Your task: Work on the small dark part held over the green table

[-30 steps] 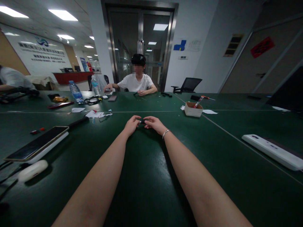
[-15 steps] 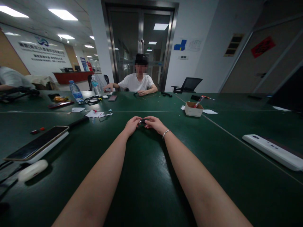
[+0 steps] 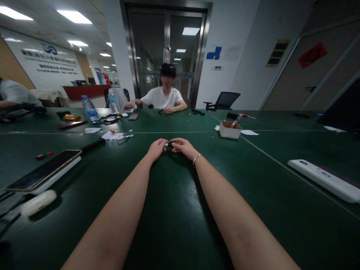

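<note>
A small dark object [image 3: 169, 144] with a shiny metallic part at its left is held between both hands, low over the green table [image 3: 174, 195]. My left hand [image 3: 157, 149] pinches its metallic left end. Around its dark right part the fingers of my right hand [image 3: 182, 147] are closed; a silver bracelet is on that wrist. The fingers cover much of the object, so its full shape is hidden.
To the left lie a phone [image 3: 45, 170], a white rounded device [image 3: 38, 203], papers [image 3: 112, 135] and bottles [image 3: 90, 108]. Right stand a small box [image 3: 230, 130] and a long white device [image 3: 323, 180]. A person [image 3: 165, 98] sits opposite.
</note>
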